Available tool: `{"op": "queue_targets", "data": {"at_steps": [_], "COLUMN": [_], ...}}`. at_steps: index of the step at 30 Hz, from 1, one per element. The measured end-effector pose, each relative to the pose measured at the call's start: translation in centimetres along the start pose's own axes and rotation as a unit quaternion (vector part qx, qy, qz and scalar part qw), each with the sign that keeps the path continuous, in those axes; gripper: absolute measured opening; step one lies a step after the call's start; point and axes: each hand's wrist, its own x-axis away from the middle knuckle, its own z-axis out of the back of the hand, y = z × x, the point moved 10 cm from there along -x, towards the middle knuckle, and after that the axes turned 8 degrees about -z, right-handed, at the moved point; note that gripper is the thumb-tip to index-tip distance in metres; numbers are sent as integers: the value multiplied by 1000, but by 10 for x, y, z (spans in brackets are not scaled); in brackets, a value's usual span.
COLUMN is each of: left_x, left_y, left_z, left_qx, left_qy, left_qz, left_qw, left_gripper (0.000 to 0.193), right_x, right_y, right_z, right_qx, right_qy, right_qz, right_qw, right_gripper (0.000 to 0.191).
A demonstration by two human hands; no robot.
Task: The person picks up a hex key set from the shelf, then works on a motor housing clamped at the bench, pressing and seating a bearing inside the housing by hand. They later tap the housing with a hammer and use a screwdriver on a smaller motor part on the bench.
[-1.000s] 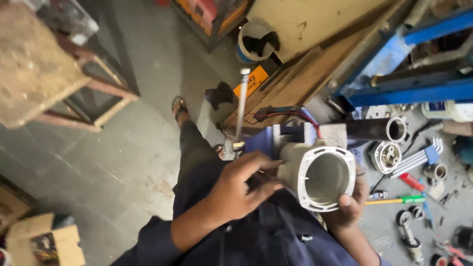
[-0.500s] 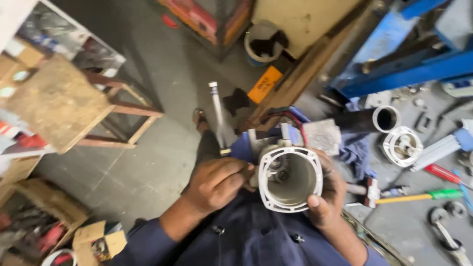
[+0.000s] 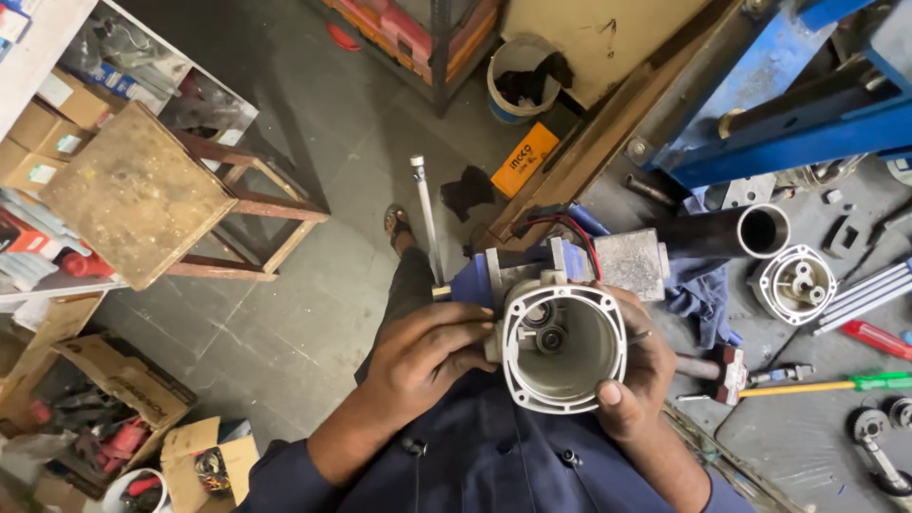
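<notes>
Both hands gripped the grey cast-metal cylindrical motor housing (image 3: pixel 562 347) at the bench's near edge: left hand (image 3: pixel 423 356) on its side, right hand (image 3: pixel 638 366) mostly hidden behind it; the blue vise (image 3: pixel 475 277) was barely visible.

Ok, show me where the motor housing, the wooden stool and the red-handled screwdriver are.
motor housing (image 3: pixel 564 348): head view, on the inner wall of its open bore.
wooden stool (image 3: pixel 133 195): head view, middle of its seat.
red-handled screwdriver (image 3: pixel 876 338): head view, on the red handle.
</notes>
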Motion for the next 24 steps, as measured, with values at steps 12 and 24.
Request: {"op": "queue_targets", "data": {"at_steps": [12,24], "left_x": [-13,-18], "left_y": [13,23], "left_z": [-2,-14], "left_qx": [-29,-133], "left_qy": [-23,-94], "left_qz": [-77,-114], "left_qw": [996,980], "left_gripper": [37,33], "right_x": [-4,-8], "right_y": [-7,-12], "right_z": [-7,-14], "right_qx": [-12,-36], "right_qy": [-39,-65], "right_qz": [1,20], "right_qw": [999,997], "right_gripper": [88,86]}}
